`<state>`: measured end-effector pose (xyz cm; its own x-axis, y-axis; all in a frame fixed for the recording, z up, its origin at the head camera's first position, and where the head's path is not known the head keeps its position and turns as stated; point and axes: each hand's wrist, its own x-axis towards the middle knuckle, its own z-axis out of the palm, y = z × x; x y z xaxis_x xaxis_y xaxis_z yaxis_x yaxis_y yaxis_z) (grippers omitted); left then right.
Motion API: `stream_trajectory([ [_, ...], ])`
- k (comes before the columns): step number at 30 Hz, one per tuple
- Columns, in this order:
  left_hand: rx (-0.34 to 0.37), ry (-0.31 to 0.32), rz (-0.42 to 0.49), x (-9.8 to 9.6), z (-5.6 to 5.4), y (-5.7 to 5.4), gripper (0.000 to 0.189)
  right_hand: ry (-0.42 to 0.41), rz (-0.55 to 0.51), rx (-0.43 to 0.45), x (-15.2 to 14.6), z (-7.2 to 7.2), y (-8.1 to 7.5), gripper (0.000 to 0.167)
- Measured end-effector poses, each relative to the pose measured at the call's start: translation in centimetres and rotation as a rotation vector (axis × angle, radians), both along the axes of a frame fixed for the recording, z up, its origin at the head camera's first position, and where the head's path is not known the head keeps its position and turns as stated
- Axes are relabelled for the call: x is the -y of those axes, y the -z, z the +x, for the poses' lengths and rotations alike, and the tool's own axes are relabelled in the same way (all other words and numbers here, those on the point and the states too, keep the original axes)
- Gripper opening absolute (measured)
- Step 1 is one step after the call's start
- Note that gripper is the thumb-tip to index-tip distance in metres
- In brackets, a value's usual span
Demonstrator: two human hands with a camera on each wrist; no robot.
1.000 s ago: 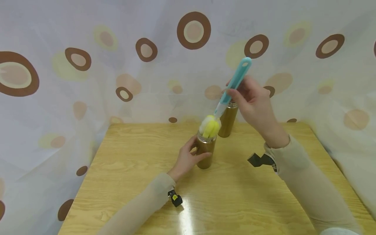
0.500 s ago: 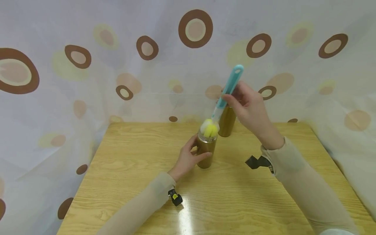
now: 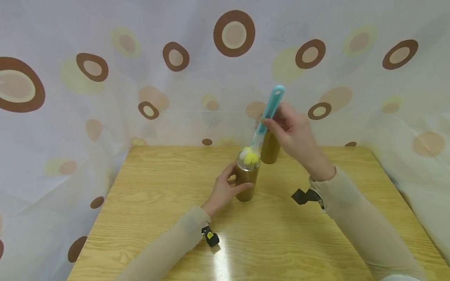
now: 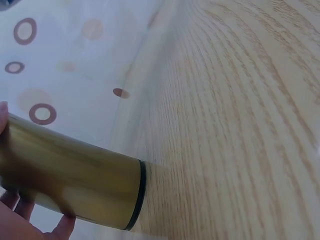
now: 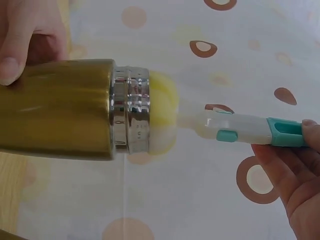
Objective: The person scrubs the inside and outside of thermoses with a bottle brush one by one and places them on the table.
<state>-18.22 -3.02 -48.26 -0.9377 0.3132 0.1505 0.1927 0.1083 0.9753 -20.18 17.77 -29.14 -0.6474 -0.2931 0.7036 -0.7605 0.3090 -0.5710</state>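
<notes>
Two hands, head view: the left hand [image 3: 222,190] grips the near gold bottle [image 3: 249,175] round its body; the right hand [image 3: 298,134] pinches the brush [image 3: 258,137] by its handle.
Mouth from right hand, head view: below it and to its left.
Brush axis, head view: slanting, sponge head [image 3: 250,157] low at the bottle's mouth, handle end high, leaning right.
Bottle axis, head view: upright on the table [image 3: 158,187], the left hand nearer to it.
Far bottle, head view: the far bottle [image 3: 270,151] stands just behind and to the right, partly hidden by the right hand.
Bottle base, left wrist view: down at the table, fingers curled on the body; the mouth is out of frame.
Sponge and rim, right wrist view: sponge bulging beyond the metal neck [image 5: 132,110], only partly inside; how deep it reaches cannot be told.
Alignment, right wrist view: brush and bottle lie nearly end to end, with the right thumb and fingers on the handle.
</notes>
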Motion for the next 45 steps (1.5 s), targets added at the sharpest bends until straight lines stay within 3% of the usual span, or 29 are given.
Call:
stream_trajectory([
  [9, 0.052, -0.019, 0.082, 0.2, -0.1, -0.2, 0.069, -0.068, -0.010, -0.012, 0.4, -0.3, 0.7, 0.015],
  [23, 0.060, -0.081, 0.027, 2.0, 0.3, -1.1, 0.077, -0.189, -0.094, 0.064, 0.5, -0.1, 1.5, 0.018],
  [35, 0.030, -0.097, -0.038, 3.6, 0.0, -1.7, 0.079, -0.232, -0.089, 0.050, 0.8, -0.5, 2.6, 0.009],
  [39, 0.004, -0.113, -0.039, 3.7, 0.0, -2.2, 0.077, -0.246, -0.039, 0.063, 0.7, -0.6, 3.7, 0.018],
  [45, -0.050, -0.096, -0.055, 3.3, 0.0, -3.3, 0.081, -0.188, -0.044, -0.018, -0.1, -0.4, 4.6, 0.030],
])
